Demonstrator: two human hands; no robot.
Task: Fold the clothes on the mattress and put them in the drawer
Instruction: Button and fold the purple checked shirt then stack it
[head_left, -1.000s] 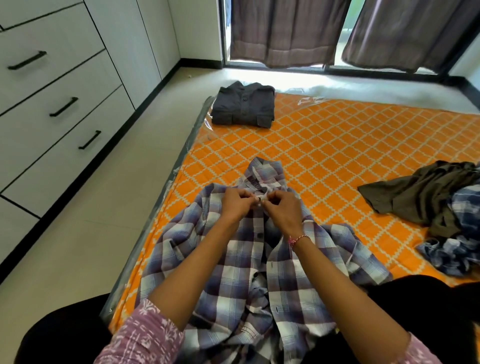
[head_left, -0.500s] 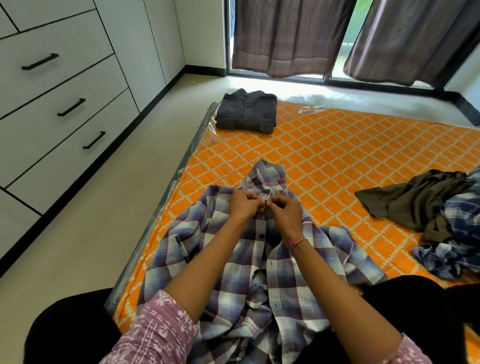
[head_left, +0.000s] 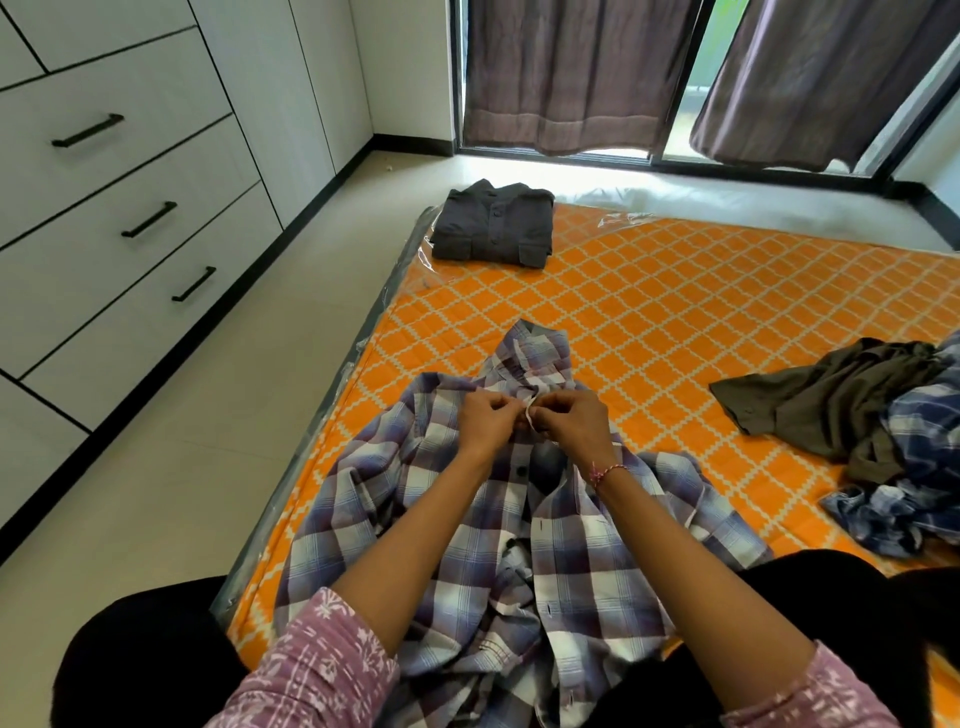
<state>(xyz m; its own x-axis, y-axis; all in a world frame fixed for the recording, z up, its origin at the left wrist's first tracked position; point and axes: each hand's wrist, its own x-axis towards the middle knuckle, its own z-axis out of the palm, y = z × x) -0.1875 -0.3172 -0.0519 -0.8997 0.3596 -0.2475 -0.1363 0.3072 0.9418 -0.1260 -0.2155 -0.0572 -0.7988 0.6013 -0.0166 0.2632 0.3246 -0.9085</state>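
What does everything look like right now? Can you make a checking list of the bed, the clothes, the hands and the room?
Surface: orange patterned mattress on the floor, under clear plastic.
Job's things: plaid shirt spread out in front; dark grey shirt folded at the far corner; olive garment and blue checked garment crumpled together on the right.
Clutter: nothing seen.
Hands: left hand and right hand pinch the plaid shirt's front just below the collar.
Cables: nothing seen.
Surroundings: white drawers all shut on the left; brown curtains at the window.
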